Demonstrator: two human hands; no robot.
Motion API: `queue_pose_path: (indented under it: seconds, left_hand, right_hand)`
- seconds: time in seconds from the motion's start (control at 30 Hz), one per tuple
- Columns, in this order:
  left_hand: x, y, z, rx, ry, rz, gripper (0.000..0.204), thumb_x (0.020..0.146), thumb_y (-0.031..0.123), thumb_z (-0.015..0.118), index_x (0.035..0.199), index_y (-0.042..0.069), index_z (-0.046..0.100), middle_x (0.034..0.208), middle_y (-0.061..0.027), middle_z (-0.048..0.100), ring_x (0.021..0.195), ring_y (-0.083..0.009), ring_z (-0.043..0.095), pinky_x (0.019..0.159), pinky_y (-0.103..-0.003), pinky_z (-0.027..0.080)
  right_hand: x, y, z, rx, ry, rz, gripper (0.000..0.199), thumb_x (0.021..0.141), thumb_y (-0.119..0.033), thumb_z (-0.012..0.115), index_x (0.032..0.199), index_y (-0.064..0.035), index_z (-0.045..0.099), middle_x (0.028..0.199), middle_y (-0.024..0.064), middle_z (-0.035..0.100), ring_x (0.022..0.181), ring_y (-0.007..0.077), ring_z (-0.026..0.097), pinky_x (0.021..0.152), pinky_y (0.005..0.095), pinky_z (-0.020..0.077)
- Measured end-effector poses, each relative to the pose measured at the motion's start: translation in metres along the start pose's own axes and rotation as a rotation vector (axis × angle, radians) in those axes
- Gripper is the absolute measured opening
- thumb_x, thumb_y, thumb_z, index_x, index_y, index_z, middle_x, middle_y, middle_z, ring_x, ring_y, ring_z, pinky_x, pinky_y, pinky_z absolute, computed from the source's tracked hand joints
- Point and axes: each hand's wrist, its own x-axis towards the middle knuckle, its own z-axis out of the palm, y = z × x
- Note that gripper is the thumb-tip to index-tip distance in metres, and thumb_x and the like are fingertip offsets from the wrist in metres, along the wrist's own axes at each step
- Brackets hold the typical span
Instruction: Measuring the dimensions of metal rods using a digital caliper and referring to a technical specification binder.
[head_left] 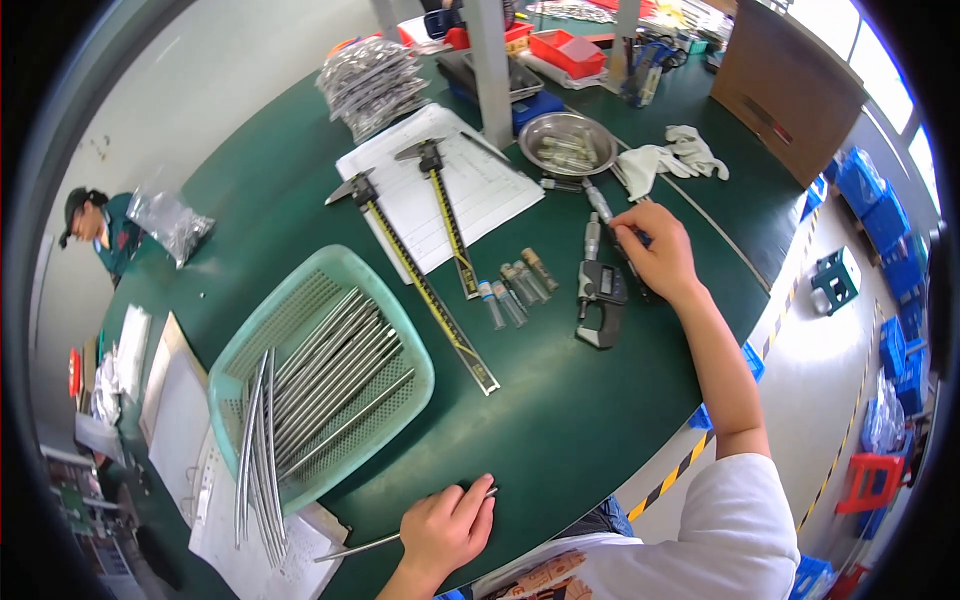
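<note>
My left hand [447, 525] is closed round a thin metal rod [365, 548] at the table's near edge. One rod end shows past the fingers. My right hand [657, 250] pinches a slim dark and silver tool [600, 203], partly hidden under the fingers. Beside it lies a digital micrometer [603, 285]. Several small glass vials [515, 290] sit to its left. Two calipers, one longer [425, 285] and one shorter [450, 215], rest partly on white papers [400, 150]. A pale green basket [290, 295] holds many metal rods [335, 385], some leaning over its near rim.
A metal bowl [535, 125] of vials and white gloves [675, 160] lie beyond my right hand. A grey post [488, 75], red tray [568, 52] and cardboard box [790, 85] stand farther back. Bagged parts [372, 85] are at far left. Another person [110, 230] is across the table.
</note>
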Motion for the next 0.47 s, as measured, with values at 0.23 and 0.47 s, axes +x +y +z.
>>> queue_pose_path:
  seconds: [0.23,0.47]
  left_hand:
    - [0.0009,0.001,-0.0036,-0.01,-0.032,-0.015,0.021,0.067,0.015,0.06,0.088,0.012,0.061,0.054,0.0007,0.042,0.042,-0.0136,0.046,0.039,-0.025,0.037]
    - [0.0016,0.002,-0.0044,-0.022,-0.057,-0.017,0.023,0.068,0.015,0.06,0.091,0.012,0.059,0.056,0.0001,0.044,0.044,-0.0146,0.048,0.041,-0.026,0.039]
  right_hand:
    - [0.001,-0.0026,0.0031,0.02,-0.015,0.025,0.007,0.07,-0.007,0.056,0.075,-0.004,0.059,0.069,0.0072,0.052,0.062,0.0198,0.051,0.054,0.0286,0.0398]
    - [-0.0019,0.0002,0.0026,0.04,-0.037,0.039,0.01,0.07,-0.008,0.056,0.079,-0.0042,0.06,0.071,0.0077,0.053,0.065,0.0199,0.052,0.058,0.0281,0.041]
